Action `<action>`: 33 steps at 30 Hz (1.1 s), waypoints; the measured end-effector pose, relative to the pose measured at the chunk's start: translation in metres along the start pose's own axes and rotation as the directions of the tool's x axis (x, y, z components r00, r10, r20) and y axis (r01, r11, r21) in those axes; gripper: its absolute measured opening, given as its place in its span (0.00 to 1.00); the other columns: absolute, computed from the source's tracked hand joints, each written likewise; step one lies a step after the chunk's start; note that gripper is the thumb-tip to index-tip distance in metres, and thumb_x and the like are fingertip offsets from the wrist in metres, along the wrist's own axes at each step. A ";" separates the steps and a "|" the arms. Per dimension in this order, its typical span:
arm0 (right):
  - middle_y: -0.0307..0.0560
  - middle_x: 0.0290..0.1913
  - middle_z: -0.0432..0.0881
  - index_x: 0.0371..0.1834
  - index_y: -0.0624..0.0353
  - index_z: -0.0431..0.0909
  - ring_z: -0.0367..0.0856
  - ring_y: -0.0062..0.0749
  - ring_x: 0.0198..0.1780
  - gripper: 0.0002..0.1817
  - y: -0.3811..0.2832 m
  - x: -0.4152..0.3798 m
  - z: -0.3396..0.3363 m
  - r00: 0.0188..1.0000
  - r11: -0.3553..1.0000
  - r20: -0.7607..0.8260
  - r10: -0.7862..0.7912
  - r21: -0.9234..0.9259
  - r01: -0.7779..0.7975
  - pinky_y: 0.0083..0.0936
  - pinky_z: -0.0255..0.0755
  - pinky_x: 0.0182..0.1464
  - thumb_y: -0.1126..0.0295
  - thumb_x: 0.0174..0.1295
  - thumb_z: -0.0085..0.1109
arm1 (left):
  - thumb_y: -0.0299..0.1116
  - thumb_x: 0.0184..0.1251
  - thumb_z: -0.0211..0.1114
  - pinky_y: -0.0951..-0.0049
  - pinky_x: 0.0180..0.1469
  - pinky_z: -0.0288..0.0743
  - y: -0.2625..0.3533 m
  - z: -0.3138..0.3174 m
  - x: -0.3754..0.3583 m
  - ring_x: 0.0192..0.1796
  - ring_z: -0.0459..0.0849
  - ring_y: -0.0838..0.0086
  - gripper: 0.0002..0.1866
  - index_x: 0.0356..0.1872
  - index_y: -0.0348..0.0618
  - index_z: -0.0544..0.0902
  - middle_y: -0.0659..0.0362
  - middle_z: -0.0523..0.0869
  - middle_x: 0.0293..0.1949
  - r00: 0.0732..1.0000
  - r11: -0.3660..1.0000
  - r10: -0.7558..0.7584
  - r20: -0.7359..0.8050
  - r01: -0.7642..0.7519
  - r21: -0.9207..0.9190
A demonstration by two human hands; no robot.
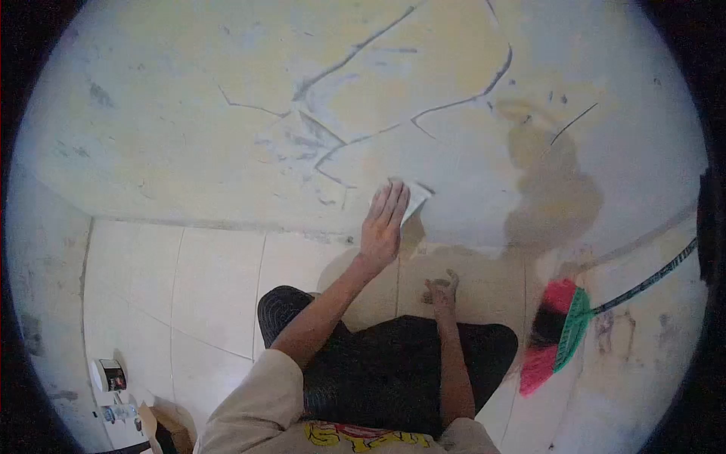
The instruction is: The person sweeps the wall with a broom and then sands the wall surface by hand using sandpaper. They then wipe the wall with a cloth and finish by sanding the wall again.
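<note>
My left hand reaches up to the lower wall, its fingers laid together over a pale folded sheet that looks like sandpaper. One corner of the sheet sticks out to the right of the fingers; the rest is hidden under them. The wall's pale yellow and grey paint carries several long cut cracks just above this hand. My right hand hovers over my lap near the right knee, thumb and fingers apart, with nothing seen in it.
A broom with red and black bristles and a green head leans at the right. Pale floor tiles meet the wall's base. At lower left are a white tub, a clear plastic bottle and a cardboard box.
</note>
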State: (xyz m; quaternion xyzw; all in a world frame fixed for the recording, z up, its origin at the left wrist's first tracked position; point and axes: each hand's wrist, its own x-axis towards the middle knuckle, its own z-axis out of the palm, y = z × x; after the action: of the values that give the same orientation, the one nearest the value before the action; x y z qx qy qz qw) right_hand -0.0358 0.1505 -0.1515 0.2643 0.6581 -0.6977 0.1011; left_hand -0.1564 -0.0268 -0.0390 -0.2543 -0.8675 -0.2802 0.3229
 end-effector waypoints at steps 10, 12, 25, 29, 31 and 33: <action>0.56 0.54 0.67 0.69 0.49 0.48 0.82 0.36 0.36 0.38 0.008 0.005 -0.001 0.999 0.999 -0.033 0.013 0.044 -0.011 0.31 0.82 0.36 0.69 0.62 0.63 | 0.22 0.54 0.50 0.49 0.73 0.51 0.010 -0.011 0.019 0.74 0.55 0.46 0.36 0.70 0.32 0.59 0.43 0.57 0.73 0.999 0.998 0.021 -0.042 -0.018 0.064; 0.56 0.54 0.67 0.69 0.49 0.48 0.82 0.37 0.35 0.38 0.007 0.006 -0.001 1.000 1.000 -0.024 -0.011 0.014 0.011 0.31 0.82 0.36 0.69 0.62 0.62 | 0.22 0.54 0.50 0.49 0.73 0.51 0.006 0.000 0.017 0.74 0.55 0.45 0.36 0.70 0.31 0.59 0.43 0.57 0.73 0.999 0.998 0.028 -0.033 -0.026 0.057; 0.56 0.54 0.66 0.70 0.51 0.46 0.81 0.42 0.38 0.43 0.013 0.000 -0.006 1.000 0.999 -0.006 -0.026 0.020 0.026 0.31 0.80 0.34 0.73 0.57 0.66 | 0.20 0.53 0.51 0.50 0.74 0.51 0.020 -0.019 0.031 0.74 0.55 0.47 0.37 0.70 0.30 0.59 0.43 0.58 0.72 0.997 0.999 0.037 -0.074 -0.037 -0.002; 0.55 0.52 0.66 0.70 0.51 0.46 0.80 0.43 0.37 0.43 0.001 0.000 -0.001 0.999 0.993 -0.019 -0.046 0.108 0.048 0.31 0.79 0.33 0.73 0.56 0.66 | 0.21 0.53 0.50 0.49 0.73 0.51 0.012 -0.009 0.023 0.74 0.55 0.47 0.36 0.70 0.30 0.59 0.42 0.58 0.72 1.000 0.997 0.024 0.016 -0.025 0.069; 0.54 0.52 0.65 0.70 0.51 0.46 0.80 0.41 0.39 0.42 0.017 0.004 -0.001 0.997 0.997 -0.015 -0.078 0.022 0.078 0.32 0.79 0.34 0.72 0.57 0.66 | 0.21 0.54 0.49 0.50 0.73 0.52 0.035 -0.030 0.049 0.74 0.56 0.47 0.36 0.70 0.30 0.60 0.43 0.59 0.72 0.997 0.999 0.009 -0.077 -0.013 -0.052; 0.56 0.53 0.66 0.70 0.51 0.47 0.80 0.38 0.37 0.41 0.025 -0.006 -0.006 1.000 0.999 -0.012 -0.024 0.023 0.025 0.32 0.80 0.35 0.70 0.58 0.65 | 0.22 0.54 0.50 0.49 0.73 0.52 0.023 -0.017 0.017 0.74 0.56 0.47 0.36 0.70 0.30 0.59 0.43 0.59 0.72 1.000 1.000 -0.002 0.002 0.002 -0.001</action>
State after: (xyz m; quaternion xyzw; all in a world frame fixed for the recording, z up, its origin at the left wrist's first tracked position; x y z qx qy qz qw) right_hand -0.0174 0.1520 -0.1697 0.2614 0.6538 -0.7049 0.0857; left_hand -0.1462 -0.0172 -0.0091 -0.2537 -0.8679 -0.2808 0.3218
